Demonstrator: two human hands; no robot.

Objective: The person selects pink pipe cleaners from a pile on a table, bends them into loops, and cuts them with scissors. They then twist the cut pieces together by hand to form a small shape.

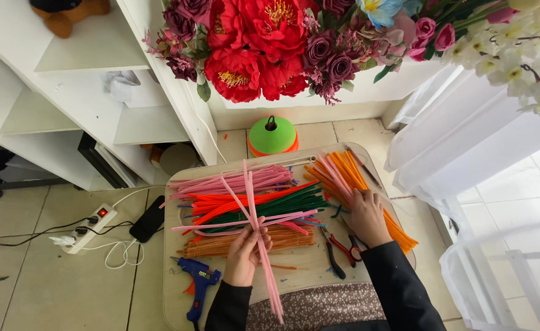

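Note:
My left hand (246, 248) grips a thin bundle of pink pipe cleaners (261, 245) that fans out above the fist and hangs down past my lap. My right hand (365, 216) rests flat on the pile of orange pipe cleaners (343, 173) at the right of the wooden board (178, 288), fingers spread on the stems. Between the hands lie heaps of pink (233, 181), red (233, 202), green (282, 205) and tan pipe cleaners (221, 244).
Red-handled pliers (338, 248) lie by my right wrist. A blue glue gun (197, 279) sits at the board's lower left. A green cone (272, 135), a power strip (92, 228), a black phone (148, 219), white shelves (92, 92), artificial flowers (270, 46) and a white curtain (466, 153) surround the board.

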